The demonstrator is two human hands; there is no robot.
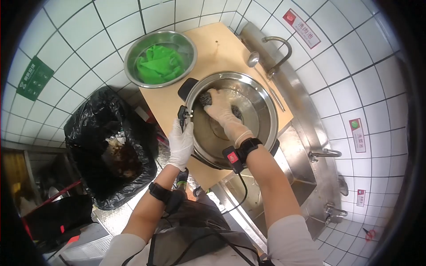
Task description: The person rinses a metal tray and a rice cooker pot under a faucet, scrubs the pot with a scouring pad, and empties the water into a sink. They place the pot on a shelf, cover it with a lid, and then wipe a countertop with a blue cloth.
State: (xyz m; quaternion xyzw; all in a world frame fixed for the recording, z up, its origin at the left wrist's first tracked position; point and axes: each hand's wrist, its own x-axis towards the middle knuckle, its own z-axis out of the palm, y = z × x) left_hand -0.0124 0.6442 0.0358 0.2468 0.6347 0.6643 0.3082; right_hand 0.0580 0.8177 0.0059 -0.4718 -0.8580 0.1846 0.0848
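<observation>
A wide steel pot with black side handles stands on a wooden board. My right hand, in a thin pale glove, reaches inside it. The fingers grip a dark wire scrubber against the inner wall; more dark mesh shows on the other side of the hand. Shallow liquid seems to lie in the bottom. At the pot's left rim, my gloved left hand is closed around a black power plug, whose metal pins point toward the pot.
Behind the pot, a steel basin holds a green cloth. A long-handled ladle lies along the board's right side. Steel sinks with taps run along the right wall. A bin lined with black plastic stands at left, with waste inside.
</observation>
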